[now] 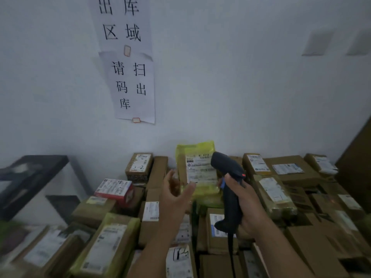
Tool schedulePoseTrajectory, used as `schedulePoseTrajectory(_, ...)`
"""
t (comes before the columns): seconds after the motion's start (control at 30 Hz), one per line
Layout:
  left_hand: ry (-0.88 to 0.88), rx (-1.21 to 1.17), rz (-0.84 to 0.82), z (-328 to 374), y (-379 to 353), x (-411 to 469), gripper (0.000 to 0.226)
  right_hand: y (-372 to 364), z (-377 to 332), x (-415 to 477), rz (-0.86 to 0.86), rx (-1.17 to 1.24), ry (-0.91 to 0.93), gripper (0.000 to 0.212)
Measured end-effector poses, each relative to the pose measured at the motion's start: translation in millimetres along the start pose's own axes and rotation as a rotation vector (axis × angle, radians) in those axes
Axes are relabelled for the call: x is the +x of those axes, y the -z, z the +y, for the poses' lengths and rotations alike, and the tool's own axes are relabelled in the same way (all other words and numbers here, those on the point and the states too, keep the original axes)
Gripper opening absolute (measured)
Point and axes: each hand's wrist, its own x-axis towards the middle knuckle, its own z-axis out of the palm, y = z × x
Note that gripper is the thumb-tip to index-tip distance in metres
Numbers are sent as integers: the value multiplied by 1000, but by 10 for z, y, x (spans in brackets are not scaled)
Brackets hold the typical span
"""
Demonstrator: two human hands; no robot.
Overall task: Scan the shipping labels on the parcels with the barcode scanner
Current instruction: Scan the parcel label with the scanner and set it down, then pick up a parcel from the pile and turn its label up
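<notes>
Everywhere parcels [112, 243] under white wall [241, 87]; left hand [176, 197] grasping yellow parcel [197, 169], right hand [247, 203] grasping scanner [228, 185]

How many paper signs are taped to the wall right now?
2: the upper sign at the frame's top, cut off, and the lower sign just below it, overlapping its bottom edge.

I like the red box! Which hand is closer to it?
Left. The left hand holds up the yellow parcel just right of the red box; the right hand, gripping the scanner, is farther right.
</notes>
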Motion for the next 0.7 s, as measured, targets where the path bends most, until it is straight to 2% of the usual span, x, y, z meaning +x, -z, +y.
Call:
schedulePoseTrajectory(0.1,8,-25,-72,70,108,-326,79,131,72,-307,-38,33,-10,69)
schedulePoseTrajectory(0.23,47,30,-133,105,217,-723,88,182,125,-697,-64,60,8,37)
schedulePoseTrajectory(0.33,127,-10,-190,114,302,-965,89,202,110,-889,-49,24,-8,40)
schedulePoseTrajectory(0.5,120,88,62,41,471,-1116,102,209,7,-1086,-53,-222,7,29)
schedulePoseTrajectory(0.7,164,151,323,-135,794,-1111,106,215,-98,-1237,-179,-434,-23,33)
